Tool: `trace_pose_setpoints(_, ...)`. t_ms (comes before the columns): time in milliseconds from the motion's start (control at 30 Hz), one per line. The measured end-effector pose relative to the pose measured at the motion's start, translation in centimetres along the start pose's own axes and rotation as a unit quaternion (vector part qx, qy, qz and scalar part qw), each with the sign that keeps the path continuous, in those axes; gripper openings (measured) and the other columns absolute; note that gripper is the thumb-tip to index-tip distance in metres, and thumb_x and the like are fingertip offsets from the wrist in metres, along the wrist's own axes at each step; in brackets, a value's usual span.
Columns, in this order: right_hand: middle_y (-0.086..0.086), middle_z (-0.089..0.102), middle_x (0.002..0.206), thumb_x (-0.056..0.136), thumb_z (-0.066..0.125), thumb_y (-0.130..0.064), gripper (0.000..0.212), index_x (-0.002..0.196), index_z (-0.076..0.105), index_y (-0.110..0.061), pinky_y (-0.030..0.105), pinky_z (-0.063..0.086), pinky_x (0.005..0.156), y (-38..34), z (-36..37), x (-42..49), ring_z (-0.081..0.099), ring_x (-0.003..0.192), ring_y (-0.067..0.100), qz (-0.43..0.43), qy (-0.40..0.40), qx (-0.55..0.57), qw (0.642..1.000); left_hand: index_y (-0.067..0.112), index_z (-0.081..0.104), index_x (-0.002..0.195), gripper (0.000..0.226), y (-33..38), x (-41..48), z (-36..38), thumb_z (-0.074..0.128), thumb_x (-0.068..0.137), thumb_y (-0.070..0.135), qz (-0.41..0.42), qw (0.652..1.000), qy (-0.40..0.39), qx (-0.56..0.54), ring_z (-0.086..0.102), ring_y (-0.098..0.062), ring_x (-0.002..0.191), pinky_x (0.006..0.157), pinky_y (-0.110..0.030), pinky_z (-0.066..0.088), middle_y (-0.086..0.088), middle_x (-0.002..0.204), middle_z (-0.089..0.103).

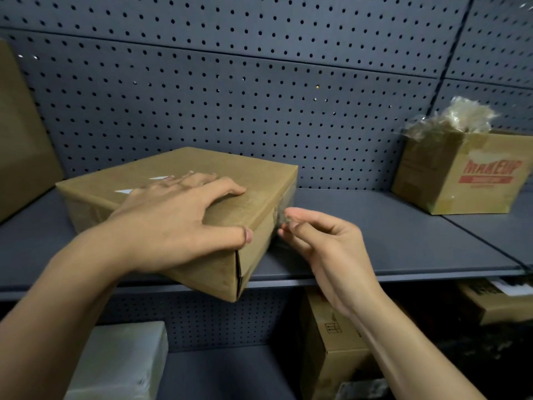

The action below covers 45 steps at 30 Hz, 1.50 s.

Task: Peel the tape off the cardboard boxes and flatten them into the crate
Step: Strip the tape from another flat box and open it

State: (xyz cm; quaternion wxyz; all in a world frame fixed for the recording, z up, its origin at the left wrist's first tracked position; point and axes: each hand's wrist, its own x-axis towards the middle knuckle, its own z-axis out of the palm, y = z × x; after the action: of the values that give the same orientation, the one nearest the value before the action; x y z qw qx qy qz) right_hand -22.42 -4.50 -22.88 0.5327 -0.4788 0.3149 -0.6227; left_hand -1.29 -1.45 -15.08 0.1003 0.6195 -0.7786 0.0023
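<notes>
A flat brown cardboard box [256, 174] lies on the grey shelf [389, 241], its near corner overhanging the front edge. My left hand [176, 217] rests flat on the lid, fingers spread, thumb against the near edge. My right hand [320, 243] is at the box's right side, thumb and fingers pinching a strip of clear tape [281, 217] that still clings to that side. No crate is in view.
An open box [461, 180] printed MAKEUP, stuffed with crumpled clear tape, stands at the back right of the shelf. Another carton [20, 134] leans at the far left. Below the shelf are a white wrapped parcel [121, 359] and more brown boxes [331, 342]. Pegboard backs the shelf.
</notes>
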Motion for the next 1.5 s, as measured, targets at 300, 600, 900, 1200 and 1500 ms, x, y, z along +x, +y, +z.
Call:
trace_pose_setpoints(300,0.011,0.071,0.120,0.067,0.080,-0.014,0.030,0.097,0.082,-0.018,0.052,0.045,0.109,-0.2,-1.2,-0.2,0.064,0.119,0.032,-0.028,-0.094,-0.089,0.991,0.083,0.011,0.120,0.073,-1.0,-0.6,-0.5,0.018,0.048,0.096,0.029,0.999,-0.019,-0.024,0.015,-0.005,0.148,0.114,-0.039,0.021,0.035,0.157,0.011)
trace_pose_setpoints(600,0.013,0.064,0.127,0.089,0.067,-0.008,0.025,0.112,0.076,-0.010,0.038,0.051,0.103,-1.0,-1.0,-1.0,0.065,0.117,0.024,-0.045,-0.131,-0.171,0.976,0.079,0.017,0.124,0.077,-2.1,-0.4,-1.6,0.033,0.050,0.096,0.064,0.993,-0.073,-0.070,0.028,-0.002,0.134,0.094,-0.032,0.025,0.044,0.131,0.018)
trace_pose_setpoints(900,0.002,0.063,0.104,0.088,0.072,-0.007,0.031,0.116,0.072,-0.020,0.018,0.049,0.087,-1.1,0.1,-0.9,0.064,0.094,0.004,-0.119,-0.098,-0.322,0.934,0.047,0.036,0.104,0.072,1.5,1.2,-2.1,0.051,0.052,0.095,-0.004,0.996,-0.069,-0.051,0.051,-0.012,0.100,0.079,-0.034,0.041,0.014,0.120,0.049)
trace_pose_setpoints(1200,-0.013,0.070,0.096,0.095,0.062,-0.003,0.020,0.082,0.064,-0.018,0.016,0.047,0.084,-0.3,-1.2,-1.2,0.064,0.097,0.001,-0.143,-0.026,-0.366,0.919,0.056,0.007,0.150,0.103,1.0,0.7,-1.5,0.056,0.060,0.067,0.038,0.992,-0.111,-0.044,0.005,-0.005,0.150,0.123,-0.035,0.007,0.011,0.165,0.007)
trace_pose_setpoints(1500,0.018,0.074,0.086,0.099,0.054,0.001,0.011,0.088,0.056,0.004,0.024,0.060,0.068,-0.9,-1.7,-1.6,0.076,0.083,0.025,-0.044,0.078,-0.101,0.991,0.064,0.022,0.137,0.084,-0.1,0.7,-1.9,0.077,0.077,0.044,0.072,0.984,-0.131,-0.092,0.042,0.008,0.107,0.079,0.002,0.030,0.028,0.134,0.035)
